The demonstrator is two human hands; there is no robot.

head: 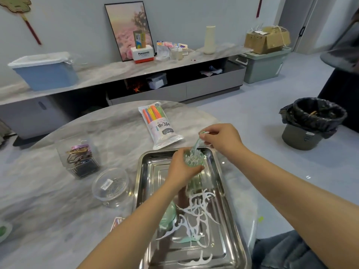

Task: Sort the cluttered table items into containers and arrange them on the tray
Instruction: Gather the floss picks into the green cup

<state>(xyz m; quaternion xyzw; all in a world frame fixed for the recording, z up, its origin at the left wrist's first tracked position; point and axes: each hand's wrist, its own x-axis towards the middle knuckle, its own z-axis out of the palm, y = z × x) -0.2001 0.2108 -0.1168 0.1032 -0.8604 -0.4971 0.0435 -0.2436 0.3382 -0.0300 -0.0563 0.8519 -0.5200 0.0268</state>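
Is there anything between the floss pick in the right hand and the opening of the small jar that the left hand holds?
Nothing visible. The right hand pinches a floss pick just above the jar, already crowded with picks.

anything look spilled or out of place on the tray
Yes. Loose floss picks lie scattered on the tray floor, not in a container. The left hand grips a small jar of picks while the right hand pinches one above it. A green lid lies loose beside the scatter.
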